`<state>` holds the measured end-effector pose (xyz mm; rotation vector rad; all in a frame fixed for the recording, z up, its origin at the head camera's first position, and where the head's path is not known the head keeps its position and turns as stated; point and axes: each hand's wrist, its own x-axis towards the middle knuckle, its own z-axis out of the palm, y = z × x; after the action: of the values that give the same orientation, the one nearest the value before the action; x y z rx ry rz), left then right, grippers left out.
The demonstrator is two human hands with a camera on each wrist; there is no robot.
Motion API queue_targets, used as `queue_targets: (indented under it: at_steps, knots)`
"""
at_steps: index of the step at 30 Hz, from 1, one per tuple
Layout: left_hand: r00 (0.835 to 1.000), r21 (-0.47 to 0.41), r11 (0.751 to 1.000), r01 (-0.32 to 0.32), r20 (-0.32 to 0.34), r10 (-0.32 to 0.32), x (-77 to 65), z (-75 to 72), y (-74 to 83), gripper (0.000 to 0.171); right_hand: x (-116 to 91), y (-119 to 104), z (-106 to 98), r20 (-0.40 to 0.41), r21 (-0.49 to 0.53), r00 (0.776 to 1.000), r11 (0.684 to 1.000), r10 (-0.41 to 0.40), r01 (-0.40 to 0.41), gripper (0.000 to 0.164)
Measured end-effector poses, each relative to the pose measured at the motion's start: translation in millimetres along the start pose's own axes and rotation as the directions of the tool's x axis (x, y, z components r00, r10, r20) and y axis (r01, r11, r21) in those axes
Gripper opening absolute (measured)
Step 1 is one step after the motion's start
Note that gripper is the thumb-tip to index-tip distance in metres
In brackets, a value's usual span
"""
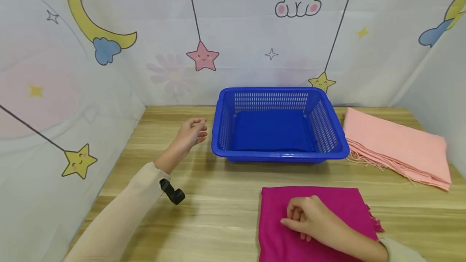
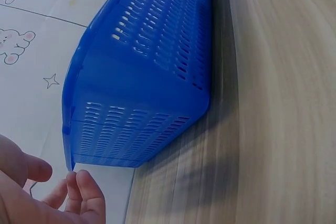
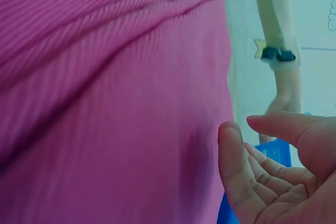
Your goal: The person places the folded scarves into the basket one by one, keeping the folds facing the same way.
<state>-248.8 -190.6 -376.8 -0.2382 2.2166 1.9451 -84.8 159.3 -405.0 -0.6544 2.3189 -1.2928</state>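
A blue plastic basket (image 1: pixel 280 155) with slotted walls stands at the back middle of the table. Inside it lies a folded blue cloth (image 1: pixel 271 130), flat on the bottom. My left hand (image 1: pixel 191 132) is just left of the basket, fingers loosely bent and holding nothing; in the left wrist view its fingertips (image 2: pixel 84 179) show right by the basket's rim. In front of the basket lies a folded magenta scarf (image 1: pixel 316 197) with a fringed right edge. Over this scarf hovers my right hand (image 1: pixel 309 217), its fingers relaxed and nothing between thumb and fingers.
A folded pink scarf (image 1: pixel 397 142) with fringe lies right of the basket. The wooden table (image 1: pixel 204 213) ends at a white printed curtain (image 1: pixel 247 31) behind the basket, with fabric along both sides. A black strap device (image 1: pixel 172 192) sits on the left sleeve.
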Motion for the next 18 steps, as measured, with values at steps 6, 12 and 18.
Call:
queue_targets:
  at_steps: [6, 12, 18]
  knots:
    - [1.0, 0.013, 1.0, 0.005, 0.017, -0.006, -9.9, -3.8, -2.5, 0.04, -5.4, 3.0, -13.5, -0.036, -0.009, 0.999, 1.0, 0.008, -0.008, 0.021]
    - [1.0, 0.011, 1.0, 0.009, 0.023, -0.009, -21.0, -4.9, -6.7, 0.04, -13.1, 5.4, -26.3, -0.087, -0.019, 0.995, 0.999, 0.037, -0.039, 0.02]
    - [0.999, 0.018, 1.0, 0.011, 0.033, -0.011, -27.6, -5.3, -11.0, 0.039, -19.7, 7.6, -39.5, -0.137, -0.064, 0.989, 0.996, 0.048, -0.057, 0.019]
